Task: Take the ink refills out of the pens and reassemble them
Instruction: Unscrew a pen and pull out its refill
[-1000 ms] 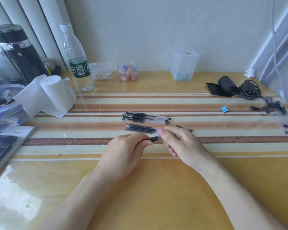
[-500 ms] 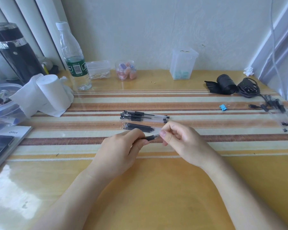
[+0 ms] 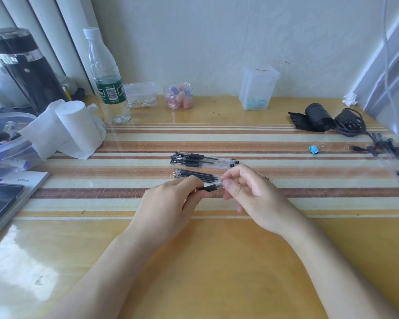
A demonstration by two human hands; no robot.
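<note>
Had left hand (image 3: 168,203) and right hand (image 3: 247,192) both pinched on pen (image 3: 211,187), frame centre — loose refills (image 3: 196,175) just behind. Risk: twist slips, tip piece drops, rolls away.

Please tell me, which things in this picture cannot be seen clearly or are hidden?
- Black-grip pen, head view: both ends covered by the left hand and the right hand; whether its refill is inside is unclear.
- Loose black ink refills: too thin and bunched to count.
- Clear plastic tub: cut off by the left edge.
- Clear pens at far right: blurred, partly cut off.
</note>
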